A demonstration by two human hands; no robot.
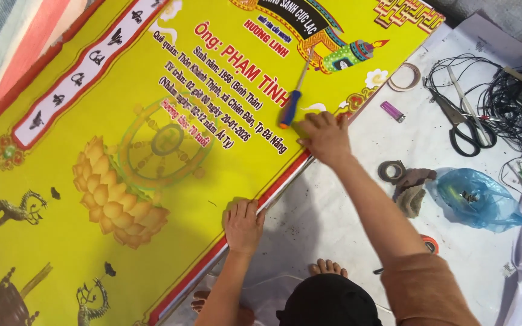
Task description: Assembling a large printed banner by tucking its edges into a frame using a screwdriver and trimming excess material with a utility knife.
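Head view looks down on our two hands pressed along the red-trimmed lower edge of a large yellow printed banner (152,199) that is spread flat over most of the floor. Our left hand (243,224) lies palm down on that edge, fingers together and flat, gripping nothing. Our right hand (325,137) sits further along the same edge, fingers curled down onto the border; we cannot tell whether it pinches the fold or only presses it.

A screwdriver (293,99) with a blue and orange handle rests on the banner just beyond the right hand, untouched.

We judge the banner to be light, thin and floppy, with a glossy face that could slide under the palms and crease if bunched. Its trimmed border looks the firmest place to hold, with both hands spread apart along it as they are now.

Off the banner's edge lies a white sheet (339,211) covering the floor, bare for a stretch beside the border, so there is some room to draw the edge outward. Further from the banner that room narrows: a tape roll (390,171) and a crumpled rag (412,188), a blue plastic bag (475,199), scissors (463,124), a tangle of black wire (509,99), a purple lighter (392,111) and another tape ring (404,77). Our bare toes (327,267) sit near the banner's border, below the left hand.
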